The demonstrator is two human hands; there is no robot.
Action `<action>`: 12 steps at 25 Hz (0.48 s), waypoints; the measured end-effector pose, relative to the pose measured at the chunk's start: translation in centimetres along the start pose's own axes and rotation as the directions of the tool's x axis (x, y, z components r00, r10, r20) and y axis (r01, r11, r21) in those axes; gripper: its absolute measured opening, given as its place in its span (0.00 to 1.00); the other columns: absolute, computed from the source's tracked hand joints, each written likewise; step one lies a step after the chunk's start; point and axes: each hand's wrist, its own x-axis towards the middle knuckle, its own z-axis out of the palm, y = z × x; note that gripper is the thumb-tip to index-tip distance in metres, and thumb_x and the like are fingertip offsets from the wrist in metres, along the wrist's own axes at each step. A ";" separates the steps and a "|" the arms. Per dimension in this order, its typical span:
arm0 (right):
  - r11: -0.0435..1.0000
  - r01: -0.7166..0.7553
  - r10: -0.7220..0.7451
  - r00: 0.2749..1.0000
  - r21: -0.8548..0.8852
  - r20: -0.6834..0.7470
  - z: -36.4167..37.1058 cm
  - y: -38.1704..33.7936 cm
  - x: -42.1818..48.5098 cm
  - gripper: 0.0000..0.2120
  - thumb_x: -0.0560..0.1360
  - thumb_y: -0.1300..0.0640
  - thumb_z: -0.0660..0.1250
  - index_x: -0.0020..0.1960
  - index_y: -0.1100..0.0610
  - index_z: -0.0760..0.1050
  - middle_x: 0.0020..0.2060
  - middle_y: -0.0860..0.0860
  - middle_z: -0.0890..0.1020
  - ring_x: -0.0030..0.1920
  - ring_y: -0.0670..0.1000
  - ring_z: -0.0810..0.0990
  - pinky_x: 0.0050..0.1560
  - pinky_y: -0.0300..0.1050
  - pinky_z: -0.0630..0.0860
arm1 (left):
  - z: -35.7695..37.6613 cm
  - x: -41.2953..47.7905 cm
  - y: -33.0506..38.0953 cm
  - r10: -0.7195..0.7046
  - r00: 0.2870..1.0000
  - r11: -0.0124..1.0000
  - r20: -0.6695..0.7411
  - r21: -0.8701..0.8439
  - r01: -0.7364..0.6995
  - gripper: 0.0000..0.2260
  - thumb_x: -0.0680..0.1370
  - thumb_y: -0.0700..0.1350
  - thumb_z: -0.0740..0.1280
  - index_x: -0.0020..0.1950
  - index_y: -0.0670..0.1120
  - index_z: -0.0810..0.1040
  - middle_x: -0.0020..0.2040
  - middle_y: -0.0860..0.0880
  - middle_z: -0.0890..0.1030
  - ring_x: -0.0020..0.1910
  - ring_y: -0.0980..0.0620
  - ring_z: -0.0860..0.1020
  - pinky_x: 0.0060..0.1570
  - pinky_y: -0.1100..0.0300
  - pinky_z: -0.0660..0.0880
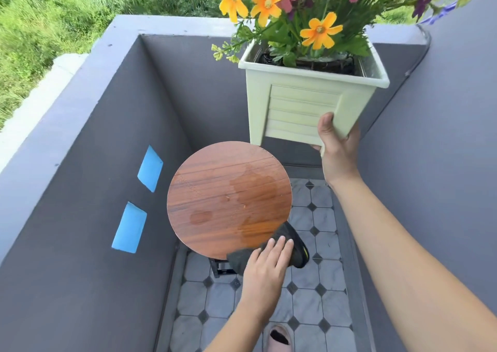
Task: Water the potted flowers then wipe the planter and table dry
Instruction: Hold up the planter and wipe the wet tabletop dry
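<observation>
My right hand [336,147] grips the bottom corner of a pale green square planter [301,104] and holds it in the air, up and to the right of the table. Orange, pink and purple flowers [295,7] fill it. The round wooden table top [215,190] has wet patches [254,187] across its middle and near edge. My left hand [266,265] lies flat, fingers straight, on a dark cloth [293,244] at the table's near right edge. Part of the cloth hangs off the rim.
Grey balcony walls [113,142] close in on the left, back and right, with two blue tape patches [150,168] on the left wall. The floor [317,298] is grey tile. A pink slipper [278,338] shows at the bottom. Grass [53,15] lies beyond the wall.
</observation>
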 end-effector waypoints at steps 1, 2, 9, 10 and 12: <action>1.000 -0.002 0.002 1.000 0.005 -0.005 -0.1 0.0 0.0 0.32 0.58 0.28 0.69 0.54 0.45 0.70 0.50 0.38 0.78 0.50 0.36 0.79 0.62 0.65 0.73 | -0.8 0.8 1.3 -0.087 0.996 0.989 0.015 -0.115 0.088 0.24 0.69 0.34 0.66 0.62 0.49 0.67 0.53 0.50 0.84 0.45 0.51 0.82 0.38 0.60 0.76; 1.000 -0.002 0.002 1.000 0.012 -0.010 -0.3 0.0 0.1 0.31 0.58 0.28 0.70 0.54 0.45 0.71 0.50 0.38 0.78 0.51 0.38 0.79 0.62 0.65 0.73 | -1.5 1.8 2.4 -0.207 0.977 0.944 0.044 -0.252 0.211 0.19 0.73 0.36 0.65 0.60 0.51 0.67 0.50 0.50 0.83 0.42 0.51 0.80 0.36 0.60 0.73; 1.000 0.025 -0.025 1.000 -0.001 -0.015 -1.8 -0.5 0.7 0.29 0.61 0.30 0.70 0.55 0.43 0.71 0.51 0.41 0.79 0.55 0.44 0.79 0.60 0.67 0.73 | -6.5 8.1 -2.9 -0.460 0.836 0.745 0.298 -0.383 0.546 0.11 0.75 0.52 0.67 0.56 0.52 0.75 0.49 0.52 0.79 0.54 0.47 0.76 0.50 0.55 0.70; 1.000 0.030 -0.030 0.999 0.001 -0.014 -1.9 -0.5 0.7 0.29 0.61 0.30 0.70 0.56 0.43 0.71 0.51 0.41 0.79 0.56 0.45 0.79 0.60 0.68 0.73 | -6.8 8.3 -4.0 -0.504 0.822 0.834 0.267 -0.096 0.543 0.17 0.75 0.56 0.65 0.61 0.51 0.72 0.55 0.50 0.77 0.59 0.45 0.72 0.53 0.52 0.69; 0.999 0.036 -0.036 0.999 0.000 -0.021 -2.0 -0.5 0.7 0.29 0.61 0.30 0.70 0.56 0.43 0.71 0.52 0.42 0.79 0.57 0.46 0.79 0.60 0.68 0.73 | -7.1 8.3 -4.7 -0.536 0.837 0.844 0.109 0.086 0.529 0.22 0.77 0.57 0.62 0.68 0.50 0.67 0.65 0.48 0.71 0.64 0.43 0.66 0.57 0.46 0.68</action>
